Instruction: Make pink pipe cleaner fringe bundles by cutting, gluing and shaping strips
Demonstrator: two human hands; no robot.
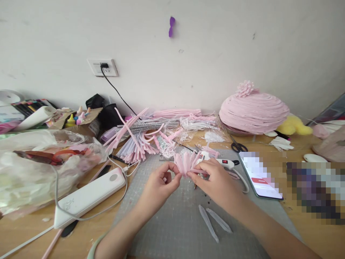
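Left hand [161, 180]: seems pinching pink petals [184, 164] at base
Right hand [211, 177]: pinches their other side
Petals: press low, avoid crushing

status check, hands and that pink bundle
Left hand, right hand: both pinching pink bundle. Two pale strips on grey mat. White tool close beyond right hand.

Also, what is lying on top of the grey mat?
On the grey mat lie two pale strips, small dark bits and, behind the right hand, a partly hidden white glue gun. What the left hand, right hand and forearms cover cannot be seen.
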